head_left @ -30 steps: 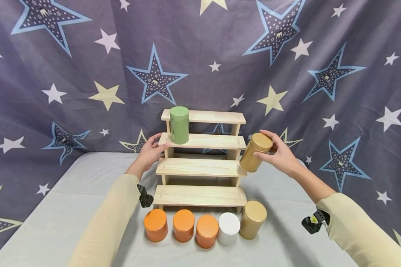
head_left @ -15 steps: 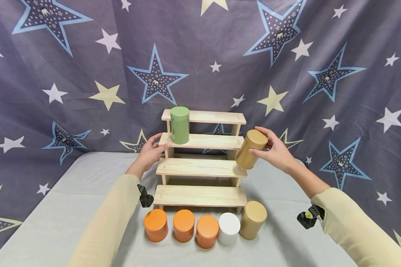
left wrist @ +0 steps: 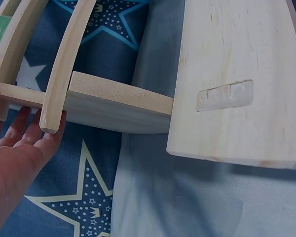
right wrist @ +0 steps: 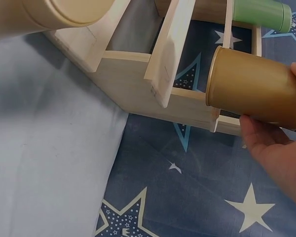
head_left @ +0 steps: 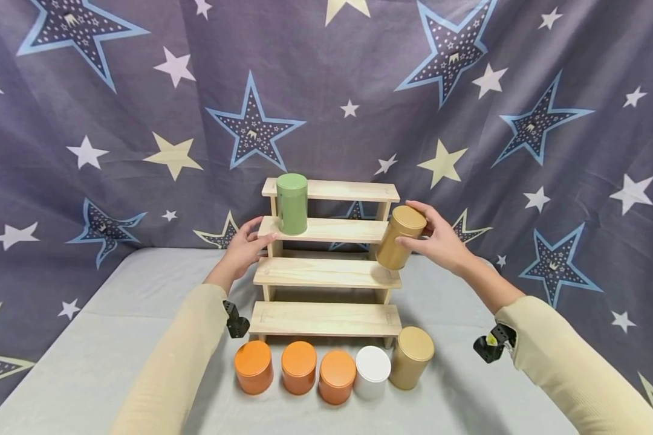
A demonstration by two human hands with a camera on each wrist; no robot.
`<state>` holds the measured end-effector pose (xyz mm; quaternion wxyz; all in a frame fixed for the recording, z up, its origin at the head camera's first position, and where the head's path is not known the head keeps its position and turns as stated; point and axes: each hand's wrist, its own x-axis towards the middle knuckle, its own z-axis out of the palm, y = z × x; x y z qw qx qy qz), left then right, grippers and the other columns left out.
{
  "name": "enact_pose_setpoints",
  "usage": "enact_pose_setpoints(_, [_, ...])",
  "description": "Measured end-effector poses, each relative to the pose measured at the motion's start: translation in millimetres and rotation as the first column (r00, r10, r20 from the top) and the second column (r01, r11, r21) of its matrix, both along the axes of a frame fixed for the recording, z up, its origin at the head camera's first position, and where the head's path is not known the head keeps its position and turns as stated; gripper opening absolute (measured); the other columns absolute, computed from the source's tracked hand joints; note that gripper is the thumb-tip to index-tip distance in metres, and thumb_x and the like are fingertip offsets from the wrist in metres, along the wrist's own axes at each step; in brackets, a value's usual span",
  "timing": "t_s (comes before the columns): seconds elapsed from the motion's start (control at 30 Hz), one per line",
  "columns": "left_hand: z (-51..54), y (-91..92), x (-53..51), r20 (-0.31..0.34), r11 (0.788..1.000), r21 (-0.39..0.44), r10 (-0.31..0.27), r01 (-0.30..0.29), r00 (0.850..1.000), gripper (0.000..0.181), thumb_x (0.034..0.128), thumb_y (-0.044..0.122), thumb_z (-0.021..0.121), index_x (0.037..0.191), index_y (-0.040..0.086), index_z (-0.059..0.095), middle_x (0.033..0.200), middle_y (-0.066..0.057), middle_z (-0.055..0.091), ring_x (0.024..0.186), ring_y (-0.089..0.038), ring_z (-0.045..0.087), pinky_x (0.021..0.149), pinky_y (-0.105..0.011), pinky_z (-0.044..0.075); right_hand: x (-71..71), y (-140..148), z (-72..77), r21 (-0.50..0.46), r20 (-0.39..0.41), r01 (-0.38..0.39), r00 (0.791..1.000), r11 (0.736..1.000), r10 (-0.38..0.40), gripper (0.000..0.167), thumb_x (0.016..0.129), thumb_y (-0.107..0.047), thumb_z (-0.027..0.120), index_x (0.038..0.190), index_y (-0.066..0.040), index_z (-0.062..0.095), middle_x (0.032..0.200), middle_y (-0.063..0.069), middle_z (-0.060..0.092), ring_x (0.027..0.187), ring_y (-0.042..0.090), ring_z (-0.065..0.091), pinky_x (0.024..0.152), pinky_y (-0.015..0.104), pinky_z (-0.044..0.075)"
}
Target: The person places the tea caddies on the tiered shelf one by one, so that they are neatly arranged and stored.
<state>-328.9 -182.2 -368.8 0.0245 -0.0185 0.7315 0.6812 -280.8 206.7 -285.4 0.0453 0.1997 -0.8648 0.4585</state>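
Observation:
My right hand [head_left: 441, 241] holds a gold tin [head_left: 399, 237] between thumb and fingers, tilted, at the right end of the stepped wooden rack [head_left: 326, 318]. The tin's base hangs in front of the second-highest step and over the one below; the right wrist view shows it apart from the lower boards. My left hand [head_left: 243, 249] grips the left end of the second-highest step, thumb on top, with fingers [left wrist: 49, 140] behind the wood in the left wrist view. A green tin [head_left: 292, 204] stands upright on that step near the left hand.
In front of the rack a row stands on the pale cloth [head_left: 114, 338]: several orange tins [head_left: 253, 367], a white tin [head_left: 372, 372] and a second gold tin [head_left: 411, 357]. A star-patterned curtain [head_left: 326, 139] hangs close behind the rack.
My right hand has carried the gold tin leftward and slightly up, from beside the rack's right end to over its steps. The left hand and the other tins stay in place.

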Motion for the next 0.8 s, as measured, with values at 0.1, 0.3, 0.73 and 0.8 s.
enact_pose_setpoints(0.1, [0.6,0.4,0.1,-0.001,1.000,-0.008,0.001,-0.001,1.000,0.075,0.0902,0.025,0.063,0.150,0.023,0.018,0.145,-0.019,0.038,0.130,-0.036,0.041,0.102,-0.053,0.039,-2.3,-3,0.8,-0.007,-0.001,-0.002,1.000,1.000,0.002,0.078,0.083,-0.018,0.070,0.147,-0.012,0.025,0.135,0.016,0.045,0.116,0.031,0.050,0.099,0.048,0.041])
enact_pose_setpoints(0.3, [2.2,0.6,0.5,-0.003,1.000,-0.009,-0.004,0.004,1.000,0.075,0.0900,0.025,0.063,0.150,0.022,0.017,0.146,-0.019,0.038,0.130,-0.036,0.041,0.101,-0.053,0.040,-7.5,-6,2.4,-0.013,-0.019,-0.007,1.000,1.000,0.007,0.078,0.084,-0.017,0.070,0.147,-0.012,0.025,0.134,0.015,0.046,0.114,0.029,0.051,0.098,0.044,0.042])
enact_pose_setpoints(0.73, [-0.5,-0.9,-0.7,-0.002,1.000,-0.006,-0.005,0.005,1.000,0.076,0.0895,0.026,0.064,0.150,0.023,0.017,0.146,-0.019,0.037,0.131,-0.036,0.040,0.104,-0.056,0.036,-12.8,-18,7.4,-0.047,-0.020,-0.041,0.999,0.998,0.040,0.080,0.083,-0.014,0.070,0.147,-0.009,0.022,0.136,0.016,0.043,0.119,0.031,0.049,0.101,0.047,0.041])
enact_pose_setpoints(0.8, [-1.2,-0.8,-1.0,-0.004,1.000,-0.007,-0.005,0.005,1.000,0.076,0.0896,0.026,0.063,0.150,0.022,0.018,0.146,-0.019,0.037,0.131,-0.036,0.040,0.103,-0.055,0.037,-12.9,-20,8.1,-0.048,-0.012,-0.043,0.999,0.998,0.042,0.080,0.084,-0.014,0.070,0.147,-0.010,0.022,0.137,0.016,0.042,0.121,0.031,0.048,0.102,0.047,0.041])
